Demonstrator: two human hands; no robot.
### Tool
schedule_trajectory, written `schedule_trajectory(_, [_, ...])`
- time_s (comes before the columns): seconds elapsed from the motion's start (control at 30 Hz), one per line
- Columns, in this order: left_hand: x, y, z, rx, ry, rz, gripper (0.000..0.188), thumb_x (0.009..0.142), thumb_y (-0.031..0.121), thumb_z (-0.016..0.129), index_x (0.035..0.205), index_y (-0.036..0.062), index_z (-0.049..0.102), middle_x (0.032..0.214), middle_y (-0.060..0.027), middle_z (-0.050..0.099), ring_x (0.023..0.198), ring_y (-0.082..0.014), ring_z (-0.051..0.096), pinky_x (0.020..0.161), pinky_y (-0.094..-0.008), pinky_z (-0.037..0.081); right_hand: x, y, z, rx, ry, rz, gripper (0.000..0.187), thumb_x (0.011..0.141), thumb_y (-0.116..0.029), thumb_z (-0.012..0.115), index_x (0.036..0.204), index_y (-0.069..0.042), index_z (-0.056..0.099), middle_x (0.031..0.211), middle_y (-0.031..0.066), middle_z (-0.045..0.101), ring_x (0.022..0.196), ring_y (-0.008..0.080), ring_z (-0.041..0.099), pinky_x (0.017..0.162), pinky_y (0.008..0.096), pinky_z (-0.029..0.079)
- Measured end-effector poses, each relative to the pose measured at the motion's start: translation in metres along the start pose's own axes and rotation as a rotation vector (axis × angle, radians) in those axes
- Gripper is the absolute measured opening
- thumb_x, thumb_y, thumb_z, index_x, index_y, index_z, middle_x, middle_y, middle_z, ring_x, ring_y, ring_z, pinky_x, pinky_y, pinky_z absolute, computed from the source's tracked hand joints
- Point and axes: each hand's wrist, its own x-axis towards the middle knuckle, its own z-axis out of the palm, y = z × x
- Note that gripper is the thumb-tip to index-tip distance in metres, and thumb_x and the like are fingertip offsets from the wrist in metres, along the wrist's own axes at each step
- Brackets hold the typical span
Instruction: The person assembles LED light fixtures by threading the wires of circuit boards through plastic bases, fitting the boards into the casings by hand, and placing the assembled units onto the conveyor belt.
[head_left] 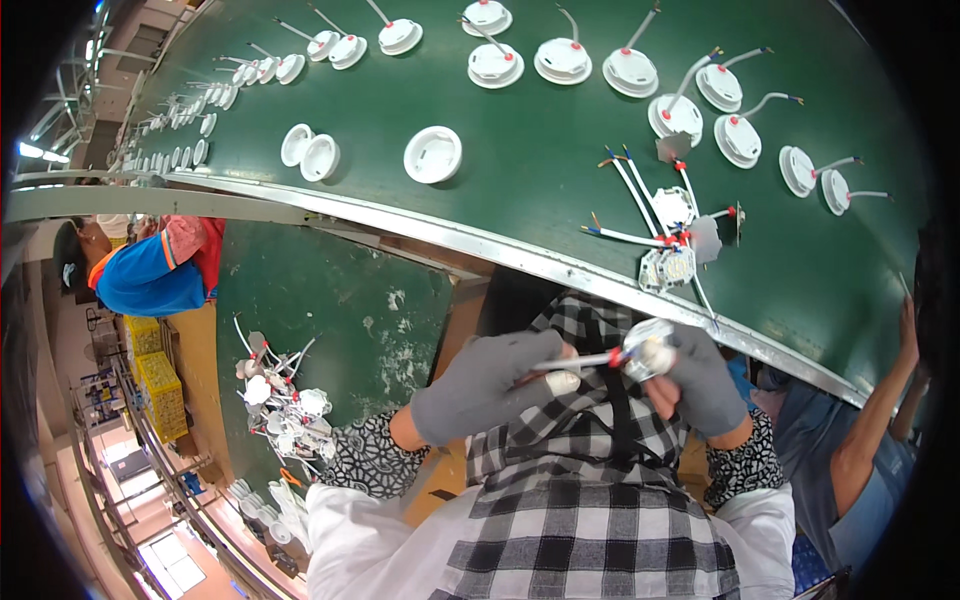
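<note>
Head view: left hand (488,388) pinches white cable (590,362), right hand (708,382) grips round lamp module (650,352); tugging could loosen their joint.

Passage was left on the green surface (540,170) between a white cup (433,155) and wired modules (668,268); beyond, it was obstructed by spaced white housings (563,65).

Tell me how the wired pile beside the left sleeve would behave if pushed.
The pile may snag, since its cables poke out at angles. These seem fairly stiff, jutting out rather than drooping. Loosely heaped, it could slide apart.
</note>
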Motion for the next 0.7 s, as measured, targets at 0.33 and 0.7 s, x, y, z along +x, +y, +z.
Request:
schedule_trajectory(0.33, [-0.006,-0.018,-0.01,0.487,0.279,0.069,0.018,0.081,0.021,0.069,0.086,0.0072,0.06,0.071,-0.0066,0.06,0.063,-0.0258,0.06,0.055,-0.0357,0.048,0.007,0.004,-0.012,0.149,0.161,-0.052,0.032,0.092,-0.026,0.053,0.069,-0.003,0.052,0.046,0.0022,0.043,0.035,0.0118,0.04,0.037,0.0236,0.031])
schedule_trajectory(0.7, [-0.004,-0.004,-0.062,0.024,0.099,0.363,0.015,0.086,0.02,0.064,0.078,0.0074,0.062,0.074,-0.0057,0.06,0.062,-0.0201,0.057,0.055,-0.0326,0.044,-0.021,0.008,-0.084,0.262,0.141,-0.127,0.026,0.088,-0.021,0.057,0.1,0.002,0.059,0.062,0.0007,0.054,0.063,0.0099,0.057,0.05,0.0212,0.045])
